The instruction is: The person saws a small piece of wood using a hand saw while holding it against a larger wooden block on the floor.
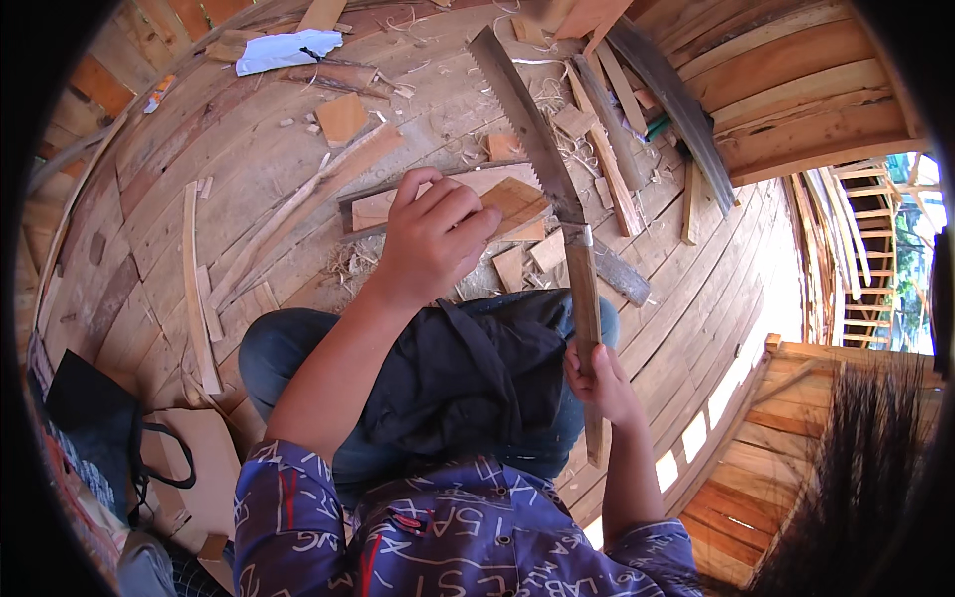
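Note:
My right hand (602, 386) is closed around the long wooden handle of a handsaw (527, 119). The saw stands tilted, its toothed blade reaching up and to the left past my left hand. My left hand (438, 234) is curled, with its fingers against a small wooden block (517, 203) and apparently gripping it; part of the contact is hidden behind the fingers. Beneath that block lies a pale wooden board (378, 210) on the plank floor. The blade passes just right of the block, and I cannot tell whether they touch.
Wood offcuts (341, 118), long strips (196, 289) and curled shavings are strewn over the floor. Dark planks (676, 109) lean at the upper right. A black bag (95, 428) and a cardboard box (194, 468) sit at the lower left. A white sheet (288, 50) lies at the far left.

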`<state>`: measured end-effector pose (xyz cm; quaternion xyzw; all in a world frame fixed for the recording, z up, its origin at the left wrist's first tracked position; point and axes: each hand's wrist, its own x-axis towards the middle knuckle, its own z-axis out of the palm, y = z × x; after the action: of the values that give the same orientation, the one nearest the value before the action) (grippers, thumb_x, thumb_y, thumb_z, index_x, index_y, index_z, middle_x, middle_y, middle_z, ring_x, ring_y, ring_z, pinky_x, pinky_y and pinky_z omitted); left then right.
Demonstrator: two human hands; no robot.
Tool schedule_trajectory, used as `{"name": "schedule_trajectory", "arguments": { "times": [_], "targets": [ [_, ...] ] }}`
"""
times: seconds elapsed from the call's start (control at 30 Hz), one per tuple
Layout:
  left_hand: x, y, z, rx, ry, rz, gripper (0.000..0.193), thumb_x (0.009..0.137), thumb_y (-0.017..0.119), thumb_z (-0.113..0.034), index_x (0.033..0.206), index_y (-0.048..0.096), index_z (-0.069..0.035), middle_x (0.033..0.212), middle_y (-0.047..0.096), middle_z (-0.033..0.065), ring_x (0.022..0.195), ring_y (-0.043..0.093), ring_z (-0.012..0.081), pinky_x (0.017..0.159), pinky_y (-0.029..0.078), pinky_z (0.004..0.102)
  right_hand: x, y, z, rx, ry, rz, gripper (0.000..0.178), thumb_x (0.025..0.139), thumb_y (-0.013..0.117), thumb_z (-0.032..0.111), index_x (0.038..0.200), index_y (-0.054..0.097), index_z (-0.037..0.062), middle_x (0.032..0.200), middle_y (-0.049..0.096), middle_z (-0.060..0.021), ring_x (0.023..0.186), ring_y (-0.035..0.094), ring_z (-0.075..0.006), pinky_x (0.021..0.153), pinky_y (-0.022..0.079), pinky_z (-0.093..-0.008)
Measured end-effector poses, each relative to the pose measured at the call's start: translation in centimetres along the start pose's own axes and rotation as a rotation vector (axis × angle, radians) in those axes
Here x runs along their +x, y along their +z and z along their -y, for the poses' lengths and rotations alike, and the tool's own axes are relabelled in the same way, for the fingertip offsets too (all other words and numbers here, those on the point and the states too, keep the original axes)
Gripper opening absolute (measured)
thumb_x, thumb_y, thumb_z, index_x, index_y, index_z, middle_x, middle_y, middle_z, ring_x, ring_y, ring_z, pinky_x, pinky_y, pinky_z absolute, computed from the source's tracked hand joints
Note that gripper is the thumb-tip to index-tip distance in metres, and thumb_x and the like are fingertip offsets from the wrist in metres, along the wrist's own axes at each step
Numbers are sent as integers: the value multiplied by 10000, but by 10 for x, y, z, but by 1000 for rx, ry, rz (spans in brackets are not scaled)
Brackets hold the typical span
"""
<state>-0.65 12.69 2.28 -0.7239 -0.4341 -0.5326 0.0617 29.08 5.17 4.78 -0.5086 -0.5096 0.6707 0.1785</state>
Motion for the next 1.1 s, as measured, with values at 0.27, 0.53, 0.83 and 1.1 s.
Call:
{"name": "schedule_trajectory", "arguments": {
  "times": [0.27, 0.53, 0.83, 1.1],
  "targets": [
    [5, -8, -4, 18, 101, -149, 271, 588, 743, 37, 820, 669, -81, 748, 534, -2, 732, 571, 192, 766, 409, 400, -13, -1, 14, 15, -15, 67, 636, 929, 341, 712, 878, 440, 86, 577, 301, 49, 457, 256, -49, 414, 206, -221],
    [5, -8, 4, -96, 60, -94, 201, 634, 747, 37, 792, 648, -39, 757, 545, 38, 715, 572, 229, 713, 459, 369, -31, 15, 48, -297, 36, -242, 593, 964, 405, 622, 838, 510, 52, 550, 341, 38, 461, 327, -62, 432, 258, -238],
    [-5, 5, -4, -1017, -818, 306, 227, 746, 800, -111, 862, 637, -2, 713, 606, 56, 719, 623, 105, 611, 484, 307, -19, 38, 43, -730, -260, -541, 346, 954, 571, 337, 858, 557, 5, 558, 468, -137, 494, 452, -281, 504, 366, -387],
    [-11, 9, 14, -169, -73, 186, 227, 623, 742, -35, 817, 628, -56, 765, 535, 47, 752, 567, 237, 740, 431, 374, -18, 20, 40, -559, -415, -793, 383, 1012, 466, 358, 847, 564, 26, 588, 381, 41, 531, 337, -55, 484, 261, -254]
  ]
}}
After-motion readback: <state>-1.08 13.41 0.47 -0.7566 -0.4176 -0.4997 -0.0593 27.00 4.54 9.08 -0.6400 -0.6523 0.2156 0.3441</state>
